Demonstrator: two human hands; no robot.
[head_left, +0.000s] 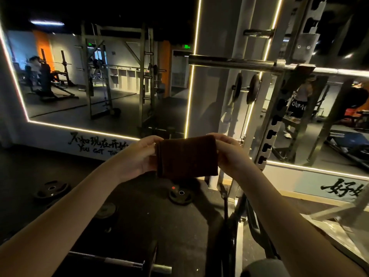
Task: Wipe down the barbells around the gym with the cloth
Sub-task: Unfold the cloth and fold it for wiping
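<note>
Currently held: one cloth (186,157), dark brown, folded to a thick rectangle, hanging in mid-air in front of the chest and well clear of any bar.
Left hand (139,154): one; fingers and thumb pinch the cloth's left edge.
Right hand (231,154): one; pinches the right edge, so the cloth is stretched flat between the two.
Step in hand: by my reading, squaring up the cloth before a wipe; no barbell is being touched.
Next move calls for: lifting the cloth up and to the right to the nearest bar, changing from a two-handed pinch to a wrap round the steel, then sliding along it.
Barbells, direct view: two. Racked barbell (235,63), one, bare sleeve pointing left, resting above and beyond the hands. Low barbell (119,261), one, at the bottom edge, only partly in view.
Barbells, mirrored: several dim ones; count cannot be told.
Rack upright (269,136): one notched post just right of the right hand, carrying the racked barbell.
Plates (52,189): three made out lying flat on the floor (30,166), dimly lit; two more hang behind the upright.
Mirror (99,76): two light-edged panels on the far wall.
</note>
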